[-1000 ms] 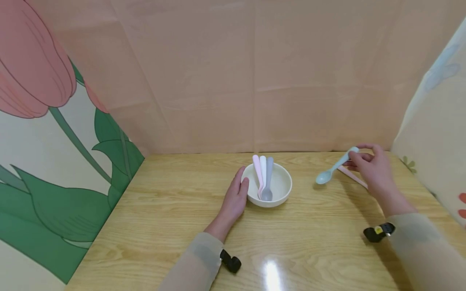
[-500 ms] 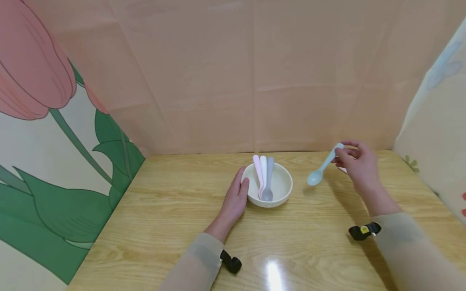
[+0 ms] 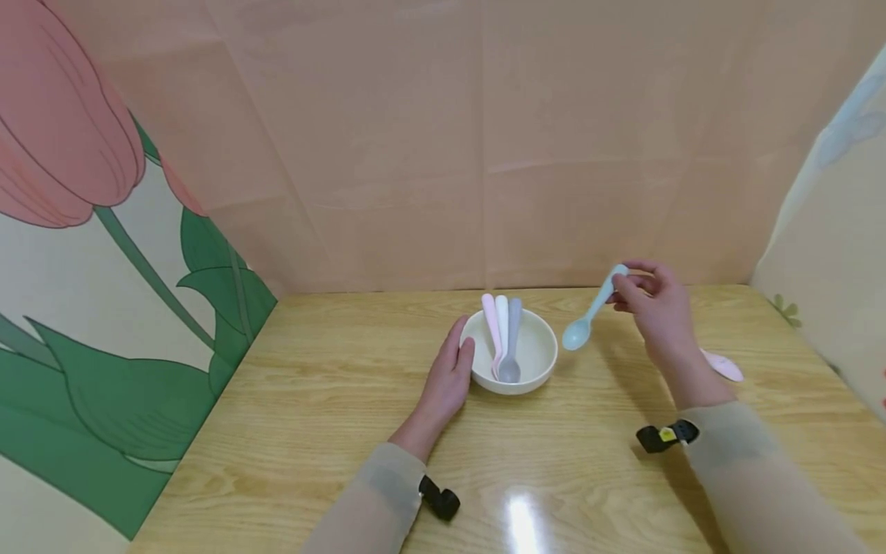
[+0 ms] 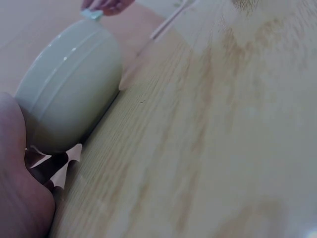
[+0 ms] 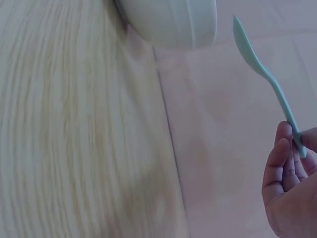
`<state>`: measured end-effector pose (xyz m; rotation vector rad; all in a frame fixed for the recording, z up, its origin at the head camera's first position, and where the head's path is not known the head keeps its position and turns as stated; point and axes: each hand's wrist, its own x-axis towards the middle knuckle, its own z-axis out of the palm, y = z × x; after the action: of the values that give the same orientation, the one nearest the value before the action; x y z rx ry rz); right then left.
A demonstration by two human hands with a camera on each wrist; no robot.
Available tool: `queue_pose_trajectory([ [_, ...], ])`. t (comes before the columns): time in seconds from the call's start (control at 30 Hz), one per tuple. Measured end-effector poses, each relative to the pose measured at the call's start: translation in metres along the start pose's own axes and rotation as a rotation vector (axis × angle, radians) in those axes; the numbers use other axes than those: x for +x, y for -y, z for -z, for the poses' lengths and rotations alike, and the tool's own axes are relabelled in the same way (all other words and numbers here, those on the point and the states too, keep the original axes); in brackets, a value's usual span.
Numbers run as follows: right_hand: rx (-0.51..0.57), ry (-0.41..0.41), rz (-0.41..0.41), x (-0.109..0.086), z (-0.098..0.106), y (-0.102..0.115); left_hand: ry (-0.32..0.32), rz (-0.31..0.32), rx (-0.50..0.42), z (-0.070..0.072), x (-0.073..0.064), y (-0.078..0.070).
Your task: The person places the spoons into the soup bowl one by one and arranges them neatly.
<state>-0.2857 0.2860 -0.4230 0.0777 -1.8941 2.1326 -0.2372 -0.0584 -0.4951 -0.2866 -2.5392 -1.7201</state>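
Observation:
A white bowl [image 3: 536, 346] stands on the wooden table, with a pink utensil [image 3: 491, 315], a white-handled utensil [image 3: 502, 312] and a grey spoon [image 3: 511, 369] leaning inside it. My left hand [image 3: 446, 377] holds the bowl's left side, thumb near the rim; in the left wrist view its fingers partly vanish behind the bowl [image 4: 79, 84]. Right of the bowl, my right hand [image 3: 654, 308] pinches a light blue spoon [image 3: 598, 304] by the handle end. The spoon is raised and tilted, its head low and towards the bowl, apart from it. The right wrist view shows this spoon [image 5: 277, 89] too.
A pink spoon [image 3: 723, 365] lies on the table [image 3: 554, 462] beyond the right wrist, its handle hidden by the arm. A plain pinkish backdrop [image 3: 388, 154] rises at the table's back edge. Printed panels flank both sides, the left one with a tulip [image 3: 62, 115].
My right hand has carried the light blue spoon leftward towards the bowl and slightly up. The pink spoon's head has come into view behind the right arm. Left hand and bowl stay in place.

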Motion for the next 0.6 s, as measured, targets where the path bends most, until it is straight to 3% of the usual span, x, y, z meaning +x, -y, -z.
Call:
queue_pose_trajectory([
  [0.43, 0.054, -0.004, 0.002, 0.001, -0.039, 0.001, 0.000, -0.004, -0.004, 0.000, 0.000, -0.001],
  [0.6, 0.029, 0.015, 0.004, 0.001, -0.049, -0.003, 0.007, -0.013, 0.001, -0.001, 0.001, 0.001],
])
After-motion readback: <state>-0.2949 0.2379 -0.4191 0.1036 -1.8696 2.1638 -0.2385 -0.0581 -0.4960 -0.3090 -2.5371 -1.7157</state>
